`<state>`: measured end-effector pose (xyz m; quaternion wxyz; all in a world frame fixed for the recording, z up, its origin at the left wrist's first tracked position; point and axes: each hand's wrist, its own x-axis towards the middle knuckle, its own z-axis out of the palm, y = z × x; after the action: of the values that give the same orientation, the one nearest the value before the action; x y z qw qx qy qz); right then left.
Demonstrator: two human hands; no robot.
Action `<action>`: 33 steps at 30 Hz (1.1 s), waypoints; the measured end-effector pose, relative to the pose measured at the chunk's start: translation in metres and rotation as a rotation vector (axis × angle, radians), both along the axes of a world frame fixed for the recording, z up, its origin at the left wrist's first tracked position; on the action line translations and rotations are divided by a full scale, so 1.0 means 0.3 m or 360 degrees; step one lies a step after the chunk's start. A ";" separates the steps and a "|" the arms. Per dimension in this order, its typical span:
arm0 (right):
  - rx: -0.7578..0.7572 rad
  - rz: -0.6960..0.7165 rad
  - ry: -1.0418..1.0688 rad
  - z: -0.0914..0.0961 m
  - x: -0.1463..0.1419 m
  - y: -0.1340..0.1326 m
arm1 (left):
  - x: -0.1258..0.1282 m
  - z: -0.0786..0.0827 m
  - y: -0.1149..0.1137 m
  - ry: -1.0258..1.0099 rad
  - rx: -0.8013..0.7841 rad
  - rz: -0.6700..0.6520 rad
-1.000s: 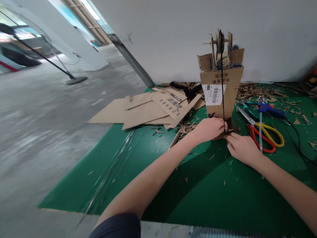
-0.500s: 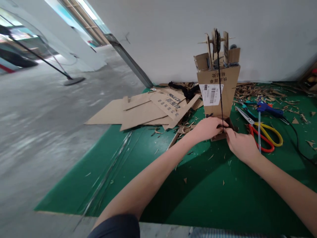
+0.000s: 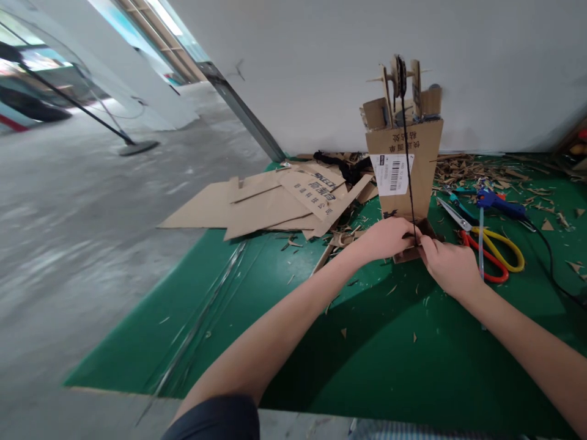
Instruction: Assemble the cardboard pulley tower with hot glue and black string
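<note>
Though thin, blk cord (image 3: 409, 183) fairly straight.

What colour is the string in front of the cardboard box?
The string is black; shows best in the head view, against the box.

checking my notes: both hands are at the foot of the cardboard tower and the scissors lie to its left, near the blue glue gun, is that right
Not quite: the scissors lie to the right of the cardboard tower, as the head view shows. The left hand and right hand are at its foot, and the blue glue gun is near the scissors.
</note>
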<state>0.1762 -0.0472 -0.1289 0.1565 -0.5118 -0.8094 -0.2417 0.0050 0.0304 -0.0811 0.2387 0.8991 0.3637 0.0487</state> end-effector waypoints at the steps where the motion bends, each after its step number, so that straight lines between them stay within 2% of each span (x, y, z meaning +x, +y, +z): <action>1: 0.0026 0.0034 0.0010 0.004 0.004 -0.003 | -0.001 -0.002 0.001 -0.0017 -0.0003 0.0001; 3: 0.0041 0.0132 0.0094 0.015 0.014 -0.010 | -0.003 -0.005 0.003 -0.0058 -0.0011 -0.0008; 8: -0.0035 0.0279 0.0596 0.044 0.058 -0.005 | -0.005 0.004 -0.002 -0.0075 -0.0072 0.0028; 12: 0.0036 0.0322 0.0699 0.053 0.096 0.028 | 0.000 0.019 -0.011 -0.0004 -0.0103 0.0046; 18: -0.0066 0.0301 0.0511 0.041 0.114 0.049 | 0.003 0.021 -0.013 0.0005 -0.0016 -0.0019; 27: 0.0027 0.0302 0.0067 0.061 0.098 0.030 | 0.001 0.024 -0.016 0.0033 -0.0007 -0.0018; 33: 0.0105 0.0235 -0.0019 0.059 0.079 0.028 | 0.004 0.009 -0.011 0.0045 0.0052 -0.0012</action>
<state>0.1998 -0.0388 -0.1113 0.1857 -0.4438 -0.8374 -0.2592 0.0061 0.0270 -0.0783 0.2189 0.9049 0.3627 0.0410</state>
